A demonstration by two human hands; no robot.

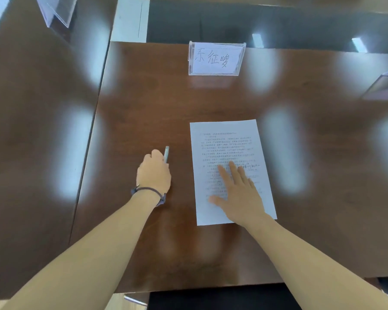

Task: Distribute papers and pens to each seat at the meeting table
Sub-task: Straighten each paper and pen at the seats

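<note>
A printed sheet (231, 153) lies flat on the bench (143, 97), at 6 o'clock from a clear name card stand (216, 59). It is pressed down by the right hand (240, 193), fingers straight and spread. At 9 o'clock from the sheet, well apart from its edge, a pen (166, 153) is gripped in the curled fingers of the left hand (154, 173). The pen looks ready to be set down; it would best be laid parallel to the sheet's long edge, just beside it, and released gently so it cannot roll.
</note>
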